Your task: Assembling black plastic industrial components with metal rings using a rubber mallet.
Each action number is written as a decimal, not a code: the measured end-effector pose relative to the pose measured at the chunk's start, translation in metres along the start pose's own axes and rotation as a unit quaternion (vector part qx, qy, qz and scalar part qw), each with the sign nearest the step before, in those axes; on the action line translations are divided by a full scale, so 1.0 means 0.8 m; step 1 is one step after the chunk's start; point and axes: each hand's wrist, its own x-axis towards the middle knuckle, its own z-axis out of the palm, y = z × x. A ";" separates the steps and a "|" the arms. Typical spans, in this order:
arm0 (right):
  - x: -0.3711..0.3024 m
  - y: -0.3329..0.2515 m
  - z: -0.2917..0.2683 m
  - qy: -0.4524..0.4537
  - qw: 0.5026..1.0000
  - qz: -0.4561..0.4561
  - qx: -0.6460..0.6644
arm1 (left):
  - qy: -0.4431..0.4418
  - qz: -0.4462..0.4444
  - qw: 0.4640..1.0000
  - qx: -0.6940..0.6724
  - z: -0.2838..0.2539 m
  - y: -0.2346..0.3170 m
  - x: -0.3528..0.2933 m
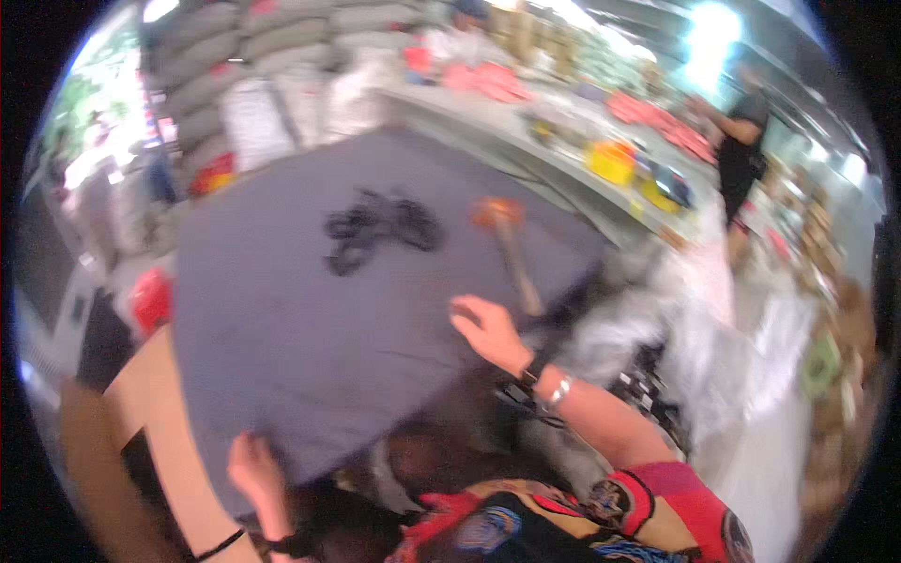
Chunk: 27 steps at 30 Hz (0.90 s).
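A table covered with a dark grey-blue cloth [282, 338] lies in front of me. My right hand [492, 330] is over the cloth near its front right side, fingers partly stretched and apart, with nothing seen in it. At the front left edge of the cloth is my left hand [255, 467]; motion blurs its fingers, and I cannot tell whether it grips the edge. A tangle of black loops [383, 225], perhaps cords or rings, rests on the far part of the cloth. Right of it lies a mallet [511, 249] with an orange head and a pale handle pointing toward my right hand.
Behind the cloth runs a long pale bench [450, 113] with pink pieces and a yellow container [611, 163]. A person in dark clothes [744, 131] stands at its right. Clear plastic bags [694, 310] crowd the right side. Stacked sacks [282, 42] rise at the back.
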 end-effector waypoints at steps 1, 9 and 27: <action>-0.002 -0.020 -0.031 0.007 1.000 -0.007 0.017 | 0.007 -0.004 0.999 -0.054 0.007 -0.016 -0.002; -0.130 -0.015 -0.340 0.016 0.923 0.382 0.035 | -0.077 -0.033 0.995 -0.061 0.005 0.003 -0.006; -0.271 0.171 -0.239 -0.072 0.698 0.378 -0.604 | -0.035 -0.031 0.999 0.000 -0.025 0.025 -0.008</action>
